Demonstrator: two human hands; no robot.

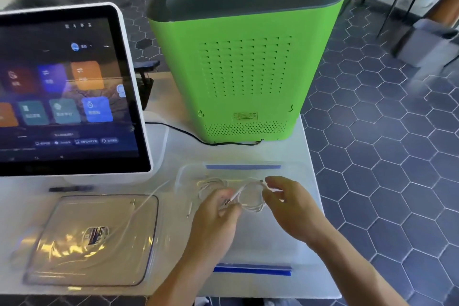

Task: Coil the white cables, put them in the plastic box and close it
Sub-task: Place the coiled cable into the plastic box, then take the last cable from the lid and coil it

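A clear plastic box [293, 251] with blue clips at its near and far edges lies open on the white table. Over it, my left hand [214, 218] and my right hand [290, 204] both grip a coiled white cable [250, 196]; the left pinches the end with the plug, the right pinches the loop's far side. Another white cable [210, 185] lies inside the box at its far left. A third white cable [141, 208] trails left across the clear lid [74, 263], which lies flat on the table to the left of the box.
A white touchscreen terminal [67, 89] stands at the left rear. A tall green machine [238, 69] stands behind the box, with a black cord [188, 134] running from it. A dark pen [70, 189] lies in front of the terminal. The table edge [320, 196] drops off close on the right.
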